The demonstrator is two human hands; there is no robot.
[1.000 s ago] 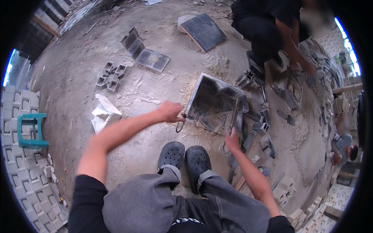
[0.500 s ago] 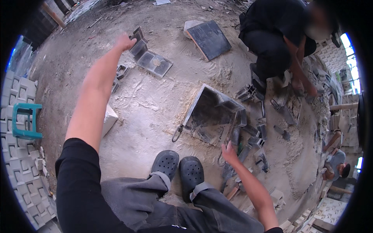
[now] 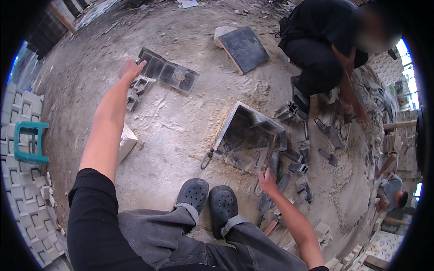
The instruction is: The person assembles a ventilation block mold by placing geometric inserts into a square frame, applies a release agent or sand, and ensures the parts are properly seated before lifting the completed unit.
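Observation:
My left hand (image 3: 130, 71) is stretched out to the far left, its fingers closed on the end of a dark metal mould panel (image 3: 168, 72). The panel is divided into sections, lies nearly flat on the ground and carries a small pale clump. Lower right, my right hand (image 3: 267, 181) closes round a thin dark metal bar (image 3: 271, 151) that points up past the rim of a square metal mould box (image 3: 226, 122). The box is dusty and dark inside, and a wire loop (image 3: 206, 159) sticks out at its near left corner.
A dark square board (image 3: 244, 49) leans on a pale block at the back. Metal mould pieces (image 3: 294, 156) and a trowel (image 3: 327, 156) lie to the right. Beyond them a co-worker (image 3: 316, 54) crouches. A pale block (image 3: 128, 142) and a teal stool (image 3: 30, 142) stand left.
The mould panel, bent in a step before, now lies flatter and turned. My left hand has come lower and leftward with its end. My right hand stays almost in place.

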